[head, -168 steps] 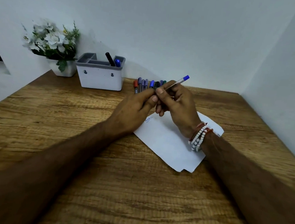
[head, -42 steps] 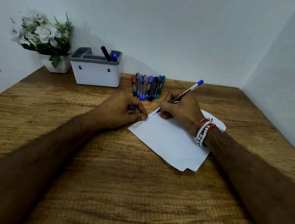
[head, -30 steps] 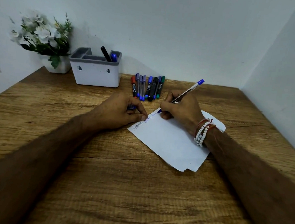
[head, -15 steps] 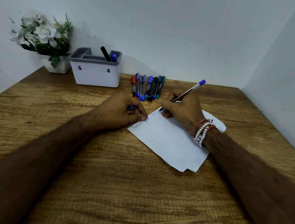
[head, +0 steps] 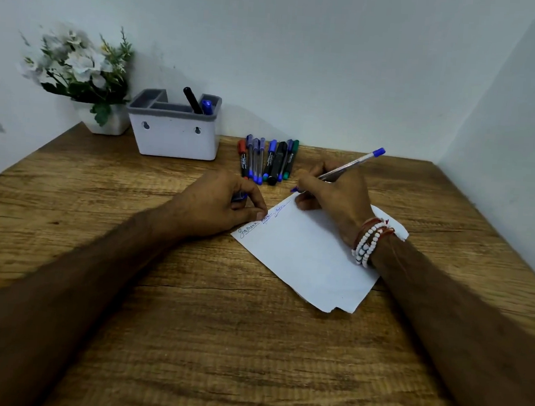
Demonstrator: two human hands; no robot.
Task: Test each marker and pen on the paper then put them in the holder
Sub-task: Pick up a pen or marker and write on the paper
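Observation:
A white sheet of paper (head: 313, 257) lies slanted on the wooden desk, with short scribbles along its upper left edge. My right hand (head: 334, 192) grips a clear blue pen (head: 352, 165), its tip just above the paper's top corner. My left hand (head: 221, 205) presses the paper's left edge with its thumb and holds the pen's blue cap (head: 239, 196) in curled fingers. Several markers and pens (head: 268, 159) lie side by side behind my hands. The white holder (head: 173, 137) at the back left contains a black marker (head: 192, 100) and a blue one (head: 207, 106).
A white pot of artificial flowers (head: 81, 72) stands left of the holder in the back corner. Walls close the desk (head: 216, 343) at the back and on the right. Both forearms stretch across the desk's near half.
The cap came off the pen and stayed in my left hand. My right hand wrote a short blue scribble on the paper and has now shifted slightly up and right, lifting the tip.

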